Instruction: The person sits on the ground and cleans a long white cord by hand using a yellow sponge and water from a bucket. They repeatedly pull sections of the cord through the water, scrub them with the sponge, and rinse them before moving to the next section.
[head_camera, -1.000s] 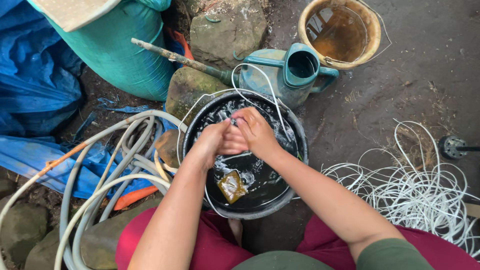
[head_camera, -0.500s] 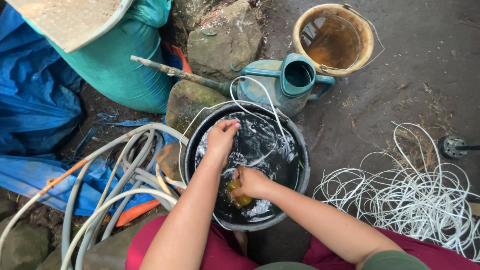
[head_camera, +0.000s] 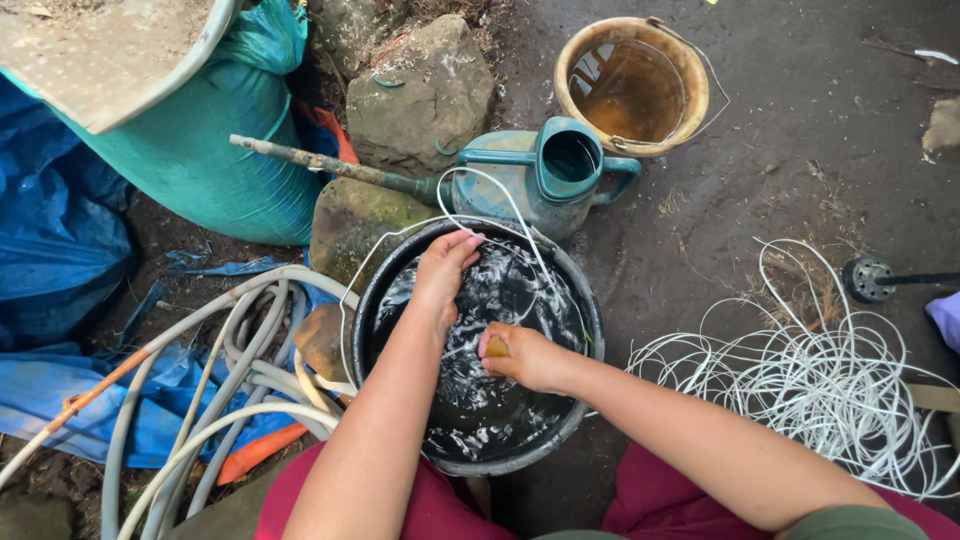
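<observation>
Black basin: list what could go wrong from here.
1. The basin is full of foamy water and the left hand presses at its far rim; a push might slosh water onto the red trousers.
2. The right hand grips a small yellowish piece; wet, it could slip and sink under the foam.
3. White cord lies in loose loops beside the basin and one strand arcs over it; an arm could snag it.

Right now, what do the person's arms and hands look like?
Both arms are bare, with no gloves, rings or watch showing. The left hand and right hand look wet. A bit of green sleeve shows at the right upper arm.
</observation>
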